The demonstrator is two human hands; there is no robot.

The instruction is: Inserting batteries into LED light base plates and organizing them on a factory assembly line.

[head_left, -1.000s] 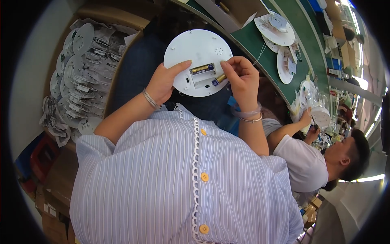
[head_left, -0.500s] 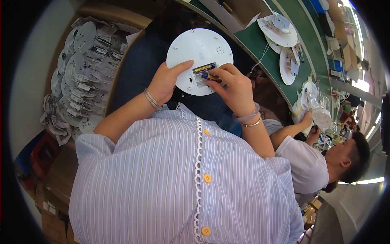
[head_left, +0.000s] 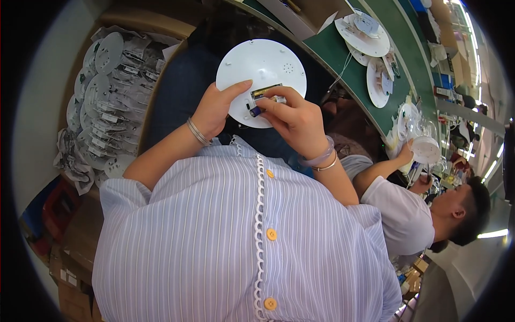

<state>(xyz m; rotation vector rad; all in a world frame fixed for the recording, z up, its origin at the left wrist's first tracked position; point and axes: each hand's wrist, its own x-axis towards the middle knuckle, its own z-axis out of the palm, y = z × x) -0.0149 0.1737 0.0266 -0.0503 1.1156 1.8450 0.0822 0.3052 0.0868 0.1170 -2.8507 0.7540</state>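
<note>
Decently lit; tube light (head_left: 492, 234) glares, lower right. Soft highlight on disc (head_left: 261, 65), deep shadow upper centre. Fisheye bends surface (head_left: 357, 80) edge; corners black. Far-right background soft, details unclear.

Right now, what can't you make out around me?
In the head view:
Left hand: fingers other than the thumb, hidden behind the white disc.
Lower battery: its middle, covered by the right hand.
White disc: its far face, turned away.
Open box: its far part, cut off by the upper edge.
</note>
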